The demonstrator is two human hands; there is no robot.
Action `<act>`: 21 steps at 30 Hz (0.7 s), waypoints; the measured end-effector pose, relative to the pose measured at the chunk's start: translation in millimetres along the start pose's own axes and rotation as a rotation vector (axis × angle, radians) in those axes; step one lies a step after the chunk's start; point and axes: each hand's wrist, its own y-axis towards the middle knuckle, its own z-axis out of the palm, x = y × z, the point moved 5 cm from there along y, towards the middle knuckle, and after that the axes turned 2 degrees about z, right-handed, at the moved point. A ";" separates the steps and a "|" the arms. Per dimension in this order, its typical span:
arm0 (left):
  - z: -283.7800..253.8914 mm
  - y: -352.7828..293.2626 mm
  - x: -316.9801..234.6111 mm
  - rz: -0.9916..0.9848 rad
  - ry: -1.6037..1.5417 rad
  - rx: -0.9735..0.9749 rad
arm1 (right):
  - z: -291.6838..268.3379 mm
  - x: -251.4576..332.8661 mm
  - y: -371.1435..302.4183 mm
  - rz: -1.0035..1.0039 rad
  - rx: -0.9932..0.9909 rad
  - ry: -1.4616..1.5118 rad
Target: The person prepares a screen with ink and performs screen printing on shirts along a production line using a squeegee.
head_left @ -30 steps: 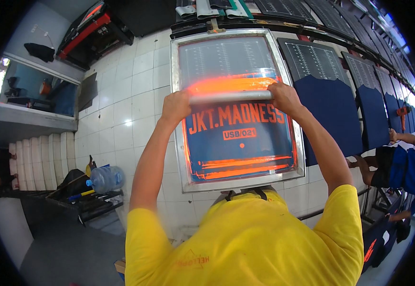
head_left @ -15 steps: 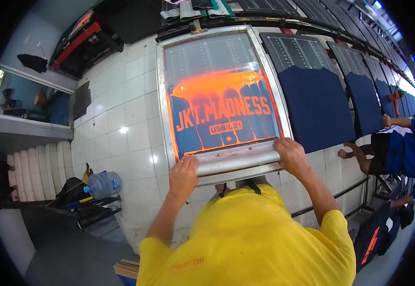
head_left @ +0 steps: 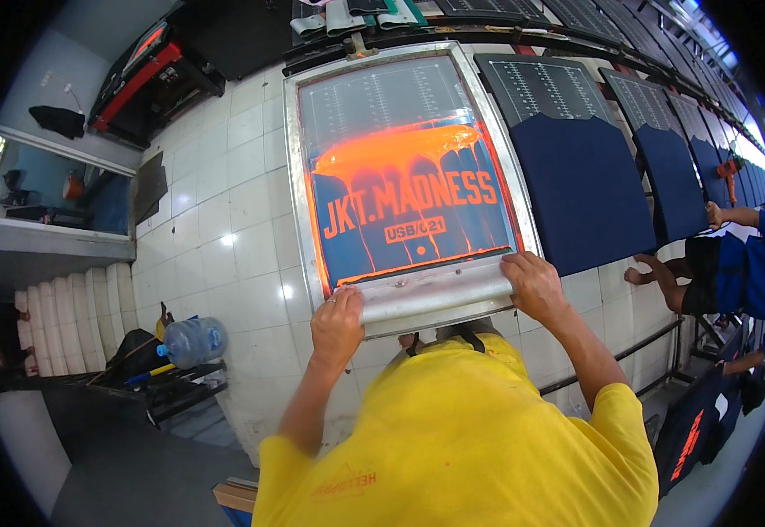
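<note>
Orange ink [head_left: 395, 154] lies spread across the mesh of a metal-framed printing screen [head_left: 299, 189], thickest in a band above the lettering and streaked down toward the near edge of the frame. Both hands are closed around a long pale squeegee [head_left: 435, 294] lying across that near edge, the left hand [head_left: 337, 323] gripping its left end and the right hand [head_left: 536, 285] its right end. Dark blue shirts [head_left: 575, 189] lie on boards just right of the screen, along a white tiled floor [head_left: 215, 228].
</note>
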 end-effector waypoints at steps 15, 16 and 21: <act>24.0 63.1 45.1 0.104 0.073 -0.076 | 26.6 -39.1 61.7 -0.025 -0.033 -0.083; 27.3 77.6 54.5 0.116 0.080 -0.080 | 28.7 -47.4 76.2 -0.019 -0.019 -0.090; 36.3 142.7 91.8 0.061 0.064 -0.048 | 30.2 -79.0 144.1 -0.040 -0.045 -0.091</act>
